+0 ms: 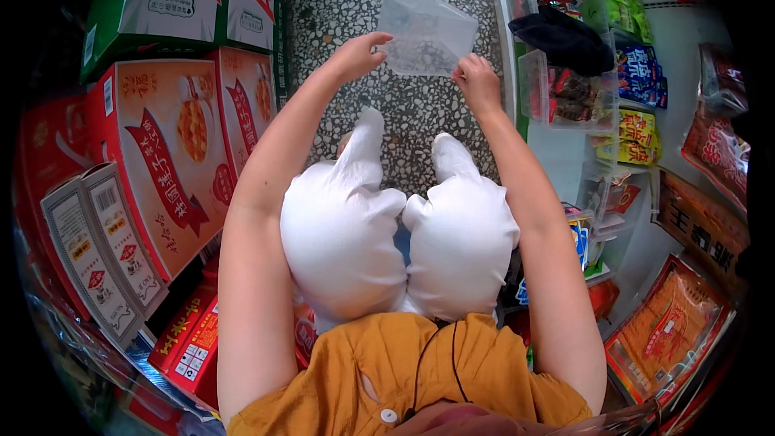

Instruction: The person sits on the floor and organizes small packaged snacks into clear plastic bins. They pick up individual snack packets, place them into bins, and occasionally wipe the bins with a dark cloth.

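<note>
A clear plastic box (427, 36) is in front of me over the speckled floor, with no contents visible through it. My right hand (477, 77) is closed on its near right corner, fingers curled at the edge. At its left side is my left hand (363, 56), thumb and fingers spread apart; the fingertips come close to the box's edge, and contact cannot be made out. Both forearms reach forward past my knees in white trousers.
Large drink cartons (175, 151) stand stacked along the left. On the right, clear plastic bins (533, 82) hold small snack packets, with a dark cloth (563, 39) draped over them. A flat orange snack package (669, 330) lies at lower right. Terrazzo floor (399, 133) runs between.
</note>
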